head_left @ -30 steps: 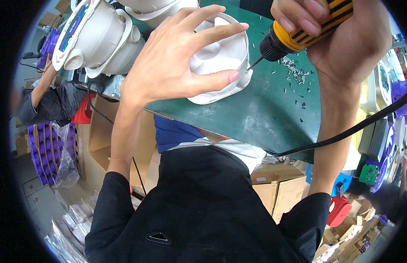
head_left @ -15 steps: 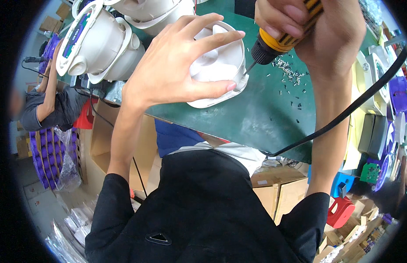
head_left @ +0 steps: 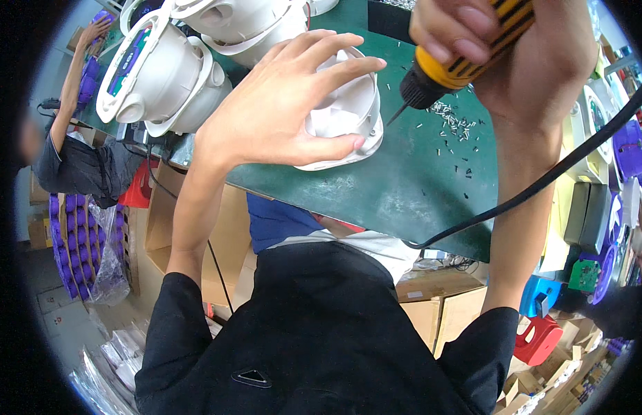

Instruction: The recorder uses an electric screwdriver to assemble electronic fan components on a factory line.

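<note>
My left hand (head_left: 276,104) spans a round white plastic housing (head_left: 343,114) on the green table, fingers across its far side and thumb on its near rim. The housing is hollow with moulded shapes inside, partly covered by my fingers. My right hand (head_left: 518,66) is wrapped round a yellow-and-black electric screwdriver (head_left: 426,81). Its thin bit points down and left, the tip just right of the housing and apart from it. Small loose screws (head_left: 454,126), silver and black, lie scattered right of the housing, below the screwdriver.
Larger white assemblies (head_left: 165,79) crowd the table's far left. A black box of small metal parts (head_left: 391,19) stands at the back. The black cable (head_left: 542,183) loops over my right forearm. Another person's arm (head_left: 68,93) reaches in at far left.
The screwdriver bit has lifted off the housing's right edge and now hangs beside it. My left hand keeps its hold. The other person's arm has risen.
</note>
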